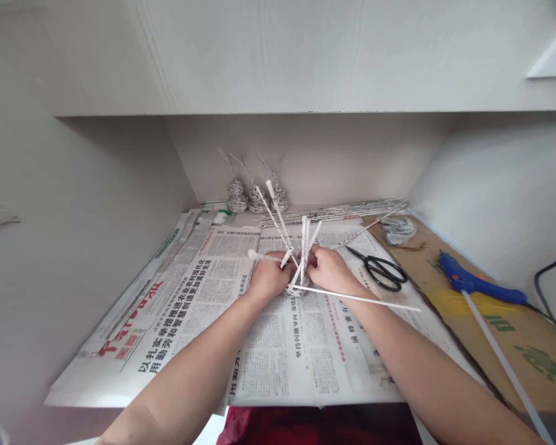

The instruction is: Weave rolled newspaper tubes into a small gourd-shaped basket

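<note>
A small woven piece of rolled newspaper strips [299,285] sits low between my hands, with several paper sticks [304,247] poking up and outward from it. My left hand [272,274] is closed on its left side, the fingers curled round the base of a strip. On the right side my right hand [330,267] grips the piece near the upright sticks, its fingertips partly hidden. One long white paper stick [361,297] runs out to the right, passing over my right wrist. The underside of the piece is hidden by my hands.
Newspaper sheets [194,315] cover the table. Black scissors [383,272] lie to the right, beside cardboard [486,321] with a blue glue gun [482,284] and its cord. Three woven gourd shapes [237,199] and a bundle of paper sticks [333,213] are at the back. Panels enclose both sides.
</note>
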Demonstrator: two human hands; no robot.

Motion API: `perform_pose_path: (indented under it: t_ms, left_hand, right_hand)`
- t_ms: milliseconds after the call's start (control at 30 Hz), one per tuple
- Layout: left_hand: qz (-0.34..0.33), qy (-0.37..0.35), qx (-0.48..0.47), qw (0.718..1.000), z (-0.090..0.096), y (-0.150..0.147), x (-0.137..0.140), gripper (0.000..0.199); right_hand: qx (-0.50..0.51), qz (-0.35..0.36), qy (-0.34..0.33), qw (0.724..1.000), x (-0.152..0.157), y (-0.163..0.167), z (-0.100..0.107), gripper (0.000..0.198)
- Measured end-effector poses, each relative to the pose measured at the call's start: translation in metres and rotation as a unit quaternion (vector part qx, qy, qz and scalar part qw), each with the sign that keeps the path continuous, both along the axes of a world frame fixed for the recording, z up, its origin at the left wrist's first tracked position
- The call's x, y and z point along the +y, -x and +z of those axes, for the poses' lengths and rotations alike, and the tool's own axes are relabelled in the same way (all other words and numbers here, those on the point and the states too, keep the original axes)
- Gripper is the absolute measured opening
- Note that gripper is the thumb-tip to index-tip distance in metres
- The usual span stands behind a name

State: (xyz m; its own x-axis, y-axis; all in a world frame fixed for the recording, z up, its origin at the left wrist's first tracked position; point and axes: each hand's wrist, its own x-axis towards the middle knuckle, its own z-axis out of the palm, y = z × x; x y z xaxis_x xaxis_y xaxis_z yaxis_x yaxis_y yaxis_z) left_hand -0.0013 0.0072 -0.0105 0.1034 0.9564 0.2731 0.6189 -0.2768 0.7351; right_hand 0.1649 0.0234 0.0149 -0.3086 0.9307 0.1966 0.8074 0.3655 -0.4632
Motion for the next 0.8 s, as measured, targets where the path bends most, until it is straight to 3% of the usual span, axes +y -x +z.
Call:
perform_pose_path:
  t_ms: [200, 367, 500, 600, 700, 800]
  left_hand:
    - [0.019, -0.047, 0.120, 0.992, 0.003, 0.000, -0.003, 0.013]
    - [0.047, -0.050, 0.139, 0.988, 0.003, -0.004, -0.005, 0.013]
    - [0.026, -0.029, 0.090, 0.995, 0.005, 0.000, -0.004, 0.015]
    - [-0.008, 0.049, 0.009, 0.999, 0.013, 0.010, -0.003, 0.015]
    - [-0.098, 0.089, -0.063, 0.989, 0.025, 0.021, -0.001, 0.033]
    - [-0.059, 0.098, -0.080, 0.990, 0.035, 0.029, -0.002, 0.038]
  right_hand:
    - [-0.061, 0.037, -0.043, 0.997, 0.001, -0.001, 0.001, 0.017]
    - [-0.089, 0.070, -0.059, 0.992, 0.001, 0.001, 0.002, 0.019]
    - [-0.086, 0.047, -0.035, 0.995, -0.002, 0.003, 0.004, 0.019]
    - [-0.068, 0.049, -0.009, 0.996, -0.002, 0.003, 0.004, 0.023]
    - [-0.053, 0.053, 0.013, 0.997, 0.001, 0.001, 0.003, 0.027]
    - [-0.050, 0.065, 0.006, 0.997, 0.003, -0.001, 0.001, 0.025]
